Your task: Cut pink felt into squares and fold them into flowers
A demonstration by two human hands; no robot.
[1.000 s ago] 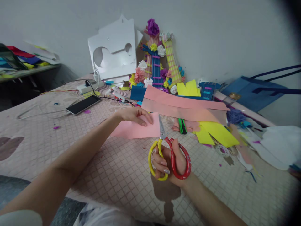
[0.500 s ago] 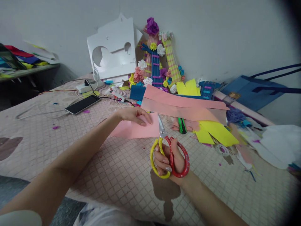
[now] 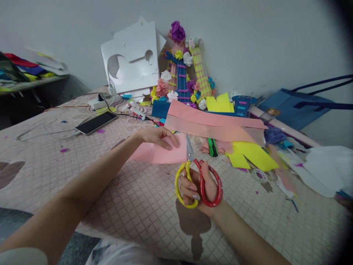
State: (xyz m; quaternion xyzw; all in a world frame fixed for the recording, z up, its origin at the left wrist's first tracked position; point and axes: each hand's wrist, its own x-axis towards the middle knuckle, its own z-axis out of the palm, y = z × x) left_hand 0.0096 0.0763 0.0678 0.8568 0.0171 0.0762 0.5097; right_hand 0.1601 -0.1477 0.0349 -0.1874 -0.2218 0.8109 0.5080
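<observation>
Pink sheet (image 3: pixel 158 154) x1, left hand (image 3: pixel 157 135) flat on it | scissors (image 3: pixel 191 160) x1, right hand (image 3: pixel 199 188) grip closed round handles

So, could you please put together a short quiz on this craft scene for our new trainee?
1. What does the right hand grip? A) a glue stick B) the scissors C) a ruler
2. True or false: the left hand rests on the pink sheet, beside the scissors' blades.
3. Which dark, flat device lies on the quilted cover, to the left of the left arm?

Key: 1 B. 2 True. 3 The phone.
</observation>
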